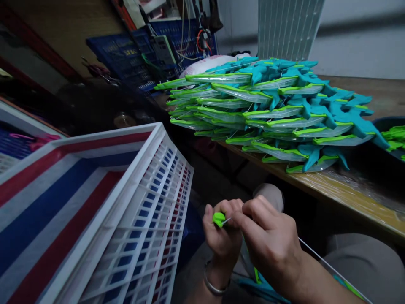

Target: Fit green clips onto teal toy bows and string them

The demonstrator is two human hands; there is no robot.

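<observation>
My left hand, with a metal bangle at the wrist, is closed around a small bright green plastic piece; its rounded end pokes out by the thumb. My right hand pinches a thin white cord right beside it. From behind the right hand a white line runs down to the lower right, and I cannot tell whether it is the same cord. Below my hands, over my lap, lie teal and green parts, partly hidden by my right forearm.
A large stack of teal, green and clear plastic items rests on the wooden bench. To the left stands a white slatted crate with a striped liner. A dark tub of green pieces sits at right.
</observation>
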